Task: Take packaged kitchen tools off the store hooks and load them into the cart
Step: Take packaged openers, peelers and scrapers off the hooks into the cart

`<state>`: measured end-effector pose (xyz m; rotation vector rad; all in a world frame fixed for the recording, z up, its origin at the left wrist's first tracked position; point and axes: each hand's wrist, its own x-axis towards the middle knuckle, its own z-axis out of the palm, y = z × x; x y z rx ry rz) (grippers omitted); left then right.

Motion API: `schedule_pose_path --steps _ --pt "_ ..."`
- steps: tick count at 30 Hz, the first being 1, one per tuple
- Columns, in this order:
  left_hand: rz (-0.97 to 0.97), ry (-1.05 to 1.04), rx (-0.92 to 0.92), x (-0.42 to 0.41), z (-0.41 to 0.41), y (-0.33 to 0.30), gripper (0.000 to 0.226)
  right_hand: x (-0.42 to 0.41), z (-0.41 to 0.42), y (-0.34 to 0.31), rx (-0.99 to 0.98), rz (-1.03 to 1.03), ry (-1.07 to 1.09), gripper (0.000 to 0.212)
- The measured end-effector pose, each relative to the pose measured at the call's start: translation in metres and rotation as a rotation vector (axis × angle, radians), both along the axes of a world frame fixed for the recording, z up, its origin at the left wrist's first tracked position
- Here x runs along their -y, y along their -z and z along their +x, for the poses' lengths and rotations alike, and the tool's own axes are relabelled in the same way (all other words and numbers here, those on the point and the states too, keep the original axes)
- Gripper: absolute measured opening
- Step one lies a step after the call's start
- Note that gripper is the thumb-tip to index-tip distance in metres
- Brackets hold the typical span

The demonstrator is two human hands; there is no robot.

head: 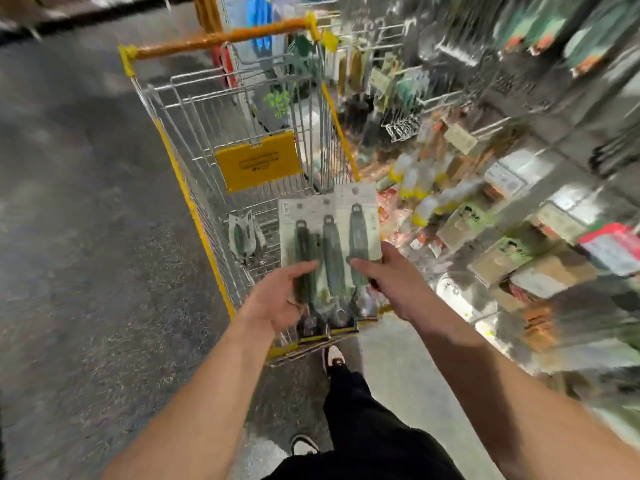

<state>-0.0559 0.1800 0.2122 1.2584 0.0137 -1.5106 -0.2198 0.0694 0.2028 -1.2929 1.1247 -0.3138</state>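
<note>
Both hands, left hand point(277, 299) and right hand point(391, 282), pinch the tool packs point(329, 233) by their lower ends over the cart point(194, 216); cards fan beyond the fingertips; probably light, stiffish, slippery; hold the edges.

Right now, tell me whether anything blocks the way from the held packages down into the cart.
Nothing visible does. Both hands, left hand and right hand, hold the packaged tools over the cart; its basket is open-topped, with one package lying on the floor farther in.
</note>
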Motion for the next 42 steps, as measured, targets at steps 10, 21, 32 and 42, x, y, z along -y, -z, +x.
schedule_pose_path --steps 10,21,32,42 --pt "-0.271 0.267 0.140 0.074 -0.120 -0.116 0.023 0.018 -0.136 -0.130 -0.043 -0.358 0.301 0.069" --pt "-0.606 0.540 0.303 0.177 -0.286 -0.235 0.023 0.057 -0.308 -0.256 -0.311 -0.805 0.606 0.076" --pt "-0.820 0.662 0.304 0.226 -0.391 -0.291 0.021 0.090 -0.405 -0.310 -0.618 -1.053 0.858 0.055" --pt "-0.923 0.740 0.272 0.263 -0.400 -0.328 0.008 0.097 -0.418 -0.340 -0.649 -1.035 1.128 0.083"
